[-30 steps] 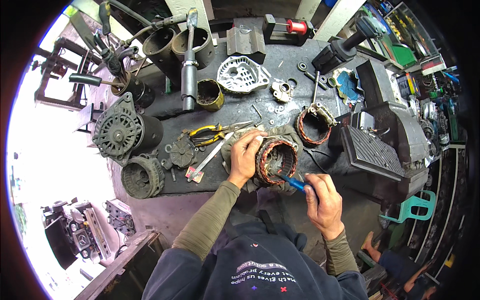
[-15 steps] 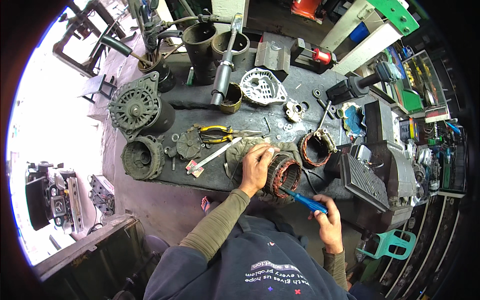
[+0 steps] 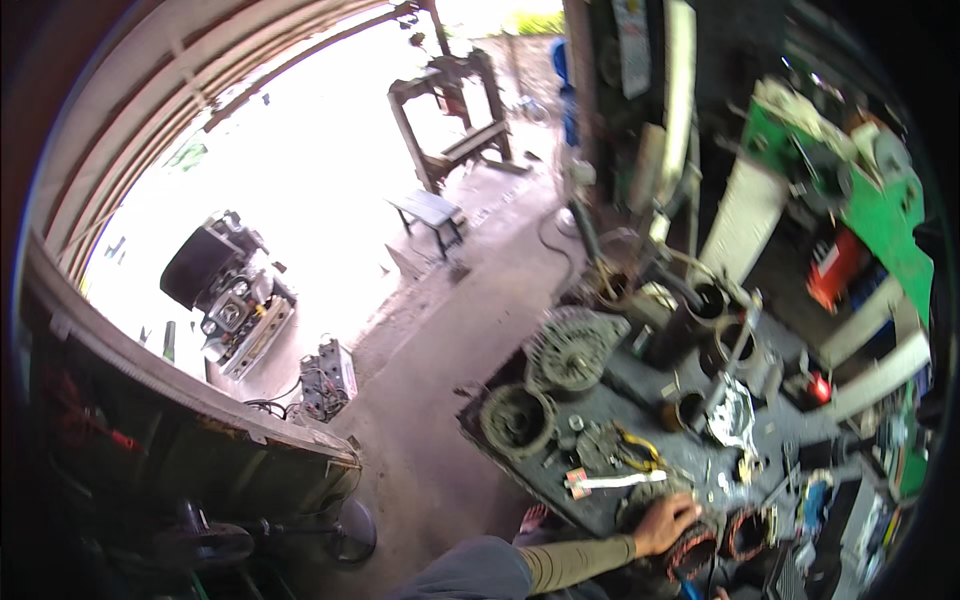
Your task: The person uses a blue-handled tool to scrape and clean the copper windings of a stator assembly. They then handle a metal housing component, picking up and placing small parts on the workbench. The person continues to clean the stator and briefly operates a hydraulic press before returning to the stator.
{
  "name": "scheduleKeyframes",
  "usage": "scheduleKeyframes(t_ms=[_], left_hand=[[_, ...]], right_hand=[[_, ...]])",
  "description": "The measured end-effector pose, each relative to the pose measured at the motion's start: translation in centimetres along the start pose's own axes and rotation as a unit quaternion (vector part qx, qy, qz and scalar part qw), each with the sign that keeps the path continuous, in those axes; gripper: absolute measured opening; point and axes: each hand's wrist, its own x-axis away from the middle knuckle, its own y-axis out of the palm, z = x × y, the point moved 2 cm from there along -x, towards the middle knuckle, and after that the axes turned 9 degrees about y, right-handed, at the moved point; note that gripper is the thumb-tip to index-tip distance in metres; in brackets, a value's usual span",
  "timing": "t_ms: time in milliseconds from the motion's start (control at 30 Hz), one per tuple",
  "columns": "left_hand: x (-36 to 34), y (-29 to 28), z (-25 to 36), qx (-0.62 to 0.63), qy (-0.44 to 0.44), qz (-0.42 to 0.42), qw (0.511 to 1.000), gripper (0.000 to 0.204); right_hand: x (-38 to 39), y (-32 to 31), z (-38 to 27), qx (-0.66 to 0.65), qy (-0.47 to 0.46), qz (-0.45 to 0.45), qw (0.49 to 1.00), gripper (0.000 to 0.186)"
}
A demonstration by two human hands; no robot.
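Note:
My left hand [image 3: 665,522] grips the copper-wound stator [image 3: 692,555] at the bottom right of the view, resting over a grimy cloth [image 3: 645,498]. A blue screwdriver [image 3: 688,589] shows below the stator at the frame's edge. Only a little of my right hand [image 3: 722,594] shows beside it, too little to tell its grip. A second stator [image 3: 748,532] lies to the right. Yellow-handled pliers [image 3: 640,450], a long pale metal bar [image 3: 625,479], a dark round housing [image 3: 517,422] and an assembled alternator [image 3: 575,355] lie farther back and to the left.
The dark workbench [image 3: 545,485] has tall metal cylinders [image 3: 708,300] at its back. Beyond are a press frame [image 3: 445,105], a small table [image 3: 422,208] and a bright doorway with a vehicle front [image 3: 235,300]. A standing fan [image 3: 210,540] is at lower left.
The view has swung up and left toward the doorway, putting the bench at lower right. My right hand and the screwdriver have mostly left the frame. My left hand remains on the stator.

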Motion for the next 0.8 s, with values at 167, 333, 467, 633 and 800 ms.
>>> scheduleKeyframes(t_ms=[167,333,467,633,800], left_hand=[[1.0,-0.5,-2.7,0.0,0.049,-0.023,0.999,0.044],[0.6,0.2,-3.6,-0.069,0.092,-0.001,0.993,0.042],[0.4,-0.2,-4.2,-0.078,0.126,-0.026,0.989,0.038],[-0.6,-0.5,-4.1,-0.047,0.195,-0.049,0.978,0.031],[-4.0,0.2,-2.6,-0.058,0.237,-0.201,0.949,0.032]], right_hand=[[0.9,1.5,-0.7,-0.048,-0.097,-0.039,0.993,0.043],[0.3,2.2,0.1,0.08,0.001,0.065,0.995,0.042],[0.9,2.8,-1.2,0.088,-0.266,0.079,0.957,0.042],[0.7,3.0,-0.8,0.152,-0.085,0.059,0.983,0.041],[1.1,3.2,-1.2,0.044,-0.236,0.081,0.967,0.037]])
